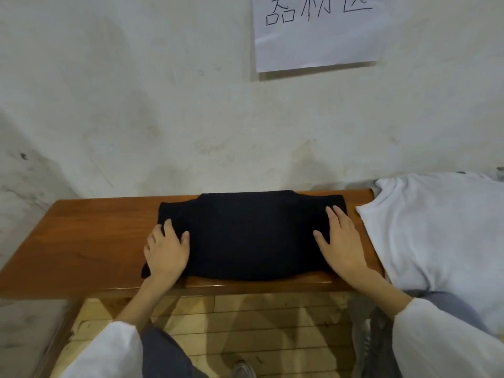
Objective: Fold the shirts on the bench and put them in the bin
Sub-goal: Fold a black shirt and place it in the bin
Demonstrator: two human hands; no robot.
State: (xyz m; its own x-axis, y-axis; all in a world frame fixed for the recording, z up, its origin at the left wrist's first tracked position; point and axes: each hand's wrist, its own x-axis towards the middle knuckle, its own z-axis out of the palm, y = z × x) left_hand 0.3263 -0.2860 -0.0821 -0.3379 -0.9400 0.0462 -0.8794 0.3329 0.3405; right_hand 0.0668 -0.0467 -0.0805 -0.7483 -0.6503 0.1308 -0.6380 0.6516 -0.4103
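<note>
Head view: nearest, two white fabric sleeves (109, 353) and grey trouser legs (166, 356) over a pale wooden plank floor (259, 323); a grey shoe toe (242, 371) shows at the bottom edge. Next comes the glossy reddish-brown wooden bench (81, 241), a flat top running left to right against the wall. A black folded knit shirt (253, 236) lies flat mid-bench. Its long axis is left-right along the bench, its near edge bows toward the front rim, and a stepped hump in the middle of its far edge points at the wall. It is matte and soft, with no wrinkles readable. The left hand (167, 249) is palm down on the shirt's left end, thumb spread inward, fingers slightly bent on the cloth, pressing and not pinching; a small black corner pokes out beneath the wrist. The right hand (341, 241) is palm down on the right end, fingers straight and together, thumb spread inward, pressing flat. Just right of it, across a thin strip of bare wood, a white crumpled cotton shirt (436, 236) lies unfolded, covering the bench's right end and hanging over the front. Behind is a stained off-white plaster wall (136, 105), and high up a white paper sheet with black handwritten characters (316, 34).
</note>
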